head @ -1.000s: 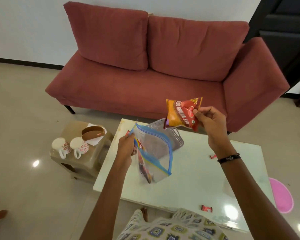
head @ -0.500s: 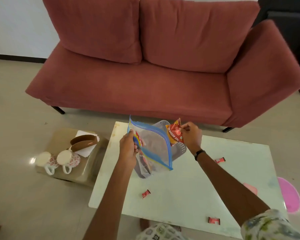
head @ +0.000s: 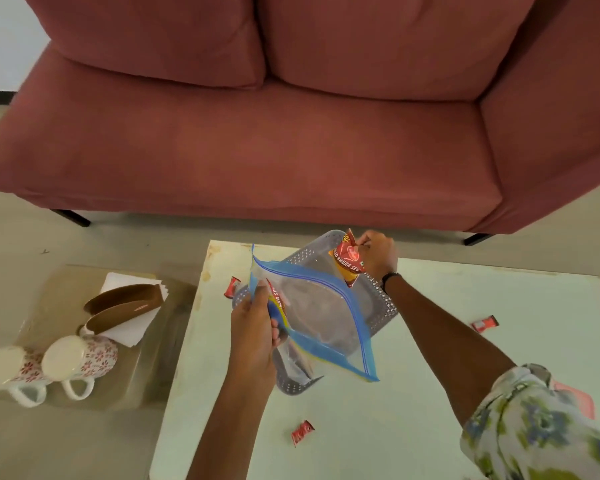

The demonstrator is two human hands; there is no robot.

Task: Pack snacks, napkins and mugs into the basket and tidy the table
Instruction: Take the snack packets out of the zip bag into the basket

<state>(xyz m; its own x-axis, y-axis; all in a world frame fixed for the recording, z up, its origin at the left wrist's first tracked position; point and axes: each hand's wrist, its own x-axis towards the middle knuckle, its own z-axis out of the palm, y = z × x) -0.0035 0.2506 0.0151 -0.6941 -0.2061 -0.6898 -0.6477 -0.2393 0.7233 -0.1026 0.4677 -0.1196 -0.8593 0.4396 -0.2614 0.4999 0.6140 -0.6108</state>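
Your left hand (head: 253, 336) reaches forward over the table (head: 430, 393), fingers curled round the near rim of the bag (head: 326, 327), whose blue-edged mouth is held wide above the grey basket (head: 378, 306). Your right hand (head: 376, 256), arm extended, pinches the top of the red snack packet (head: 347, 263) at the bag's far rim. The packet hangs with its long axis near vertical, lower end in the mouth; its label reads "BHUJIA SEV" in part. A second packet (head: 276, 299) in the bag shows "SEV". Two mugs (head: 49, 365) lie on the stool (head: 125, 382), left.
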